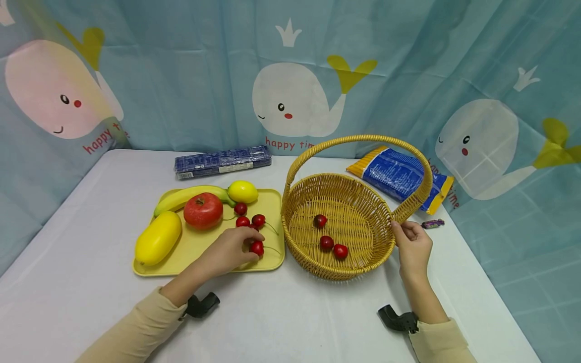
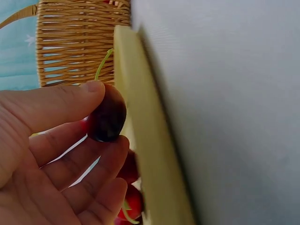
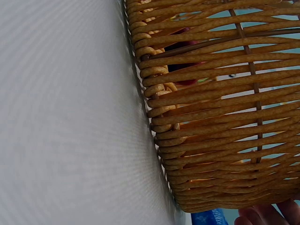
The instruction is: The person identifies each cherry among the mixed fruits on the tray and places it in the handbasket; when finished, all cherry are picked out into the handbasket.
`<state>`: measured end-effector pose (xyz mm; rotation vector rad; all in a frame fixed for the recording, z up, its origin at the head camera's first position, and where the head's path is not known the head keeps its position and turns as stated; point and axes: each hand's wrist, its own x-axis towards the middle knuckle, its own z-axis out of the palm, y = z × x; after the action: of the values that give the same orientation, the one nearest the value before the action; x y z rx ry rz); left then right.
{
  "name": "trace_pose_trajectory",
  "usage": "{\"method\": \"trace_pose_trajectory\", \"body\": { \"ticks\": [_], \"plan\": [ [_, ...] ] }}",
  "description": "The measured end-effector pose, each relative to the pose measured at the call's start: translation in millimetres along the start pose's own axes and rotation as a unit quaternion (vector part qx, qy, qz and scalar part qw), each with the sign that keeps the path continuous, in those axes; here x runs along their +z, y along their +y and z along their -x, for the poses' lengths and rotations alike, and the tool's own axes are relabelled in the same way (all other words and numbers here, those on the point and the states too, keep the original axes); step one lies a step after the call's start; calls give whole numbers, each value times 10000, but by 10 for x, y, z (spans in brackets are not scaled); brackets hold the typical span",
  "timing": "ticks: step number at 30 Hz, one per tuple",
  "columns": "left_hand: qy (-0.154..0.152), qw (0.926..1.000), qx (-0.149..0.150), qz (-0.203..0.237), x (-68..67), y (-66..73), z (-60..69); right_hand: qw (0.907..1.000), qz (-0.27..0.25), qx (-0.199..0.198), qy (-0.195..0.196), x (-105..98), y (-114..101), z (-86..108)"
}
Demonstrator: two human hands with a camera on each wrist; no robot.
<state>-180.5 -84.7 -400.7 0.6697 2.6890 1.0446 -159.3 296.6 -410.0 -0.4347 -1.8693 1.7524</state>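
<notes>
Pinches a cherry [image 1: 256, 248] with the left hand [image 1: 232, 252], clamping thumb and fingers on opposite sides of the fruit, at the near right corner of the yellow tray [image 1: 195, 257]; probably gripped by the body because of the thin stem [image 2: 103, 62], too slight for a sure hold. On the right, holds the wicker basket [image 1: 327, 269] with the right hand [image 1: 415, 249], thumb and curled fingers closed on the right side at the foot of the handle [image 1: 358, 138], likely to steady so light a thing without blocking the side toward the tray. Cannot tell how firmly. Inside the basket, three cherries [image 1: 326, 243]. Just beyond the left hand, more cherries [image 1: 258, 220], perhaps grouped rightward for a short reach. Farther left, a red apple [image 1: 203, 212] and an oblong yellow fruit [image 1: 158, 238]; along the far side, a banana [image 1: 181, 198] and a lemon [image 1: 242, 191]. Behind the basket, a blue bag [image 1: 399, 174], seemingly out of the way.
</notes>
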Motion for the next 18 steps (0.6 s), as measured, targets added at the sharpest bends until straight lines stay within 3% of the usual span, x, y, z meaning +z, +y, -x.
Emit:
{"method": "trace_pose_trajectory", "body": {
  "ticks": [11, 18],
  "plan": [
    [240, 9990, 376, 96, -233, 138, 95, 9999, -102, -8, -49, 3, -2, -2],
    [388, 9954, 824, 297, -378, 384, 66, 9999, -147, 82, -30, -11, -20, -12]
  ]
}}
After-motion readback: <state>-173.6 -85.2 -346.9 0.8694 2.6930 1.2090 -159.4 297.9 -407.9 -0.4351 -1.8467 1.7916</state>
